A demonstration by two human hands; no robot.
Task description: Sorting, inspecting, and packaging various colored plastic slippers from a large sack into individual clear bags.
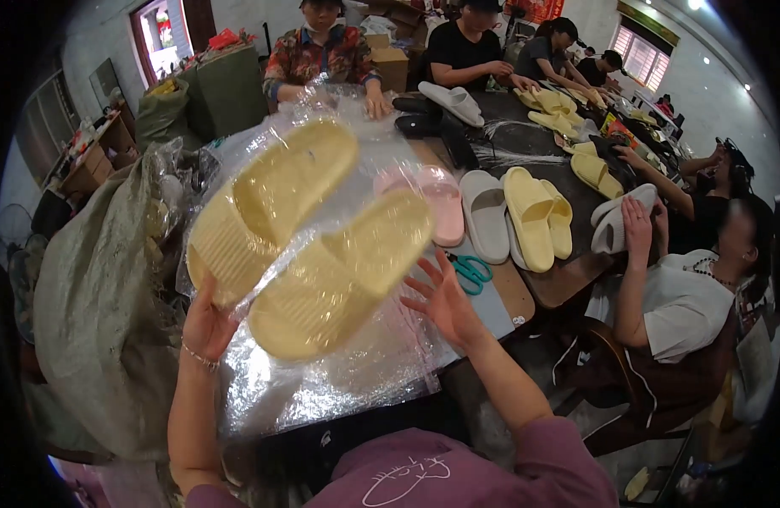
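My left hand (210,326) grips the lower left side of a clear plastic bag (256,298) with a pair of pale yellow slippers in it. The upper slipper (297,182) and the lower slipper (309,309) lie side by side at a slant, ribbed straps toward my left hand. My right hand (448,306) is open, fingers spread, beside the heel end of the lower slipper; it holds nothing. Under the bag, shiny clear plastic (280,394) covers the near table. Teal-handled scissors (470,273) lie just beyond my right hand.
Pink (442,203), grey (486,216) and yellow slippers (530,218) stand right of the bag. A large woven sack (102,322) bulges at my left. Across the table sits a person in a patterned jacket (322,63); at right, one in white (691,296) handles grey slippers. Others work farther back.
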